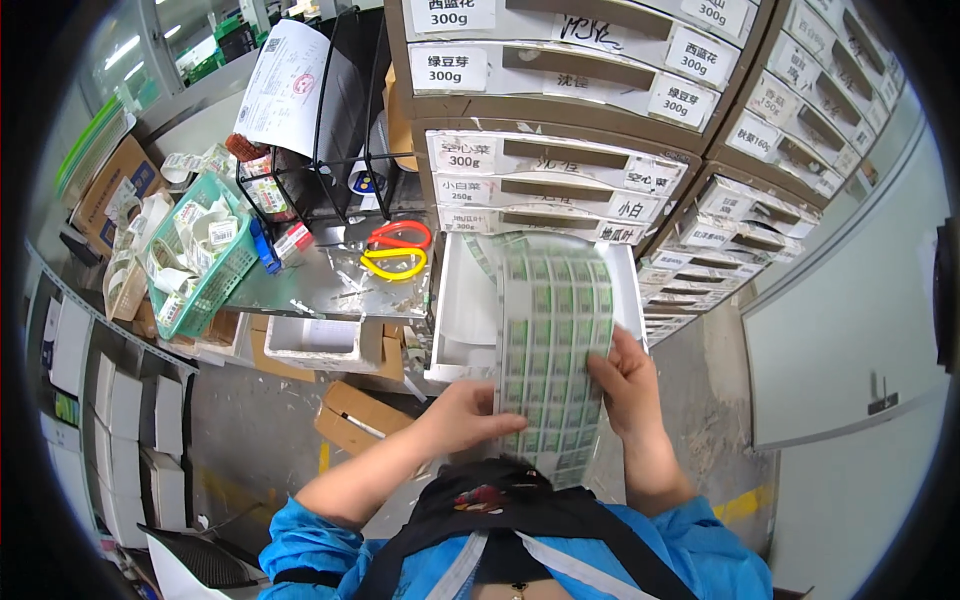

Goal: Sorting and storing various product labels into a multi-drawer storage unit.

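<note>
A long sheet of green-and-white printed labels [550,345] hangs between my two hands, running from an open white drawer [465,350] down toward my apron. My left hand [475,415] grips the sheet's left edge, thumb lying on top and fingers tucked behind. Higher up on the opposite edge, my right hand [625,375] pinches the sheet with its thumb on the front. The sheet is slightly smeared by motion. Its upper end curves into the drawer, where more label strip shows at the back left.
Labelled drawers [560,160] stack above the open one. On the metal bench to the left lie red-and-yellow scissors [395,250], a blue cutter [264,247] and a green basket [205,255] of label scraps. A black wire rack [345,165] stands behind. A cardboard box [355,420] is below.
</note>
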`<control>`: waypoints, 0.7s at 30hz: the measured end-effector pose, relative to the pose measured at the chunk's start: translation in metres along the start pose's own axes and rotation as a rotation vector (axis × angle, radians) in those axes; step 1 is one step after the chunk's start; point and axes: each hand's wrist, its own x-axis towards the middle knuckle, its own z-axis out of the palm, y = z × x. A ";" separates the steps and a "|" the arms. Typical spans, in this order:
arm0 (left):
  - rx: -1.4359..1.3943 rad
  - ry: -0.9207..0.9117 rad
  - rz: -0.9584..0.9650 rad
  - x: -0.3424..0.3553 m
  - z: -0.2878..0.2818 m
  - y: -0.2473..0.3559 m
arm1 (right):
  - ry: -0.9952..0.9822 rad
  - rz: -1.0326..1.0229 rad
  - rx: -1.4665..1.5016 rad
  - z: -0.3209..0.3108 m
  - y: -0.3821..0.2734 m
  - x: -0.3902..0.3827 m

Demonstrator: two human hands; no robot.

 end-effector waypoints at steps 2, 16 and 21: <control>-0.021 0.011 0.064 -0.005 -0.001 -0.012 | 0.081 -0.105 0.013 0.004 0.005 0.011; 0.073 0.433 0.191 -0.051 -0.010 -0.052 | 0.207 -0.709 -0.318 0.073 0.040 0.014; -0.230 0.425 0.508 -0.083 -0.034 -0.049 | -0.048 -0.491 -0.586 0.094 0.035 0.000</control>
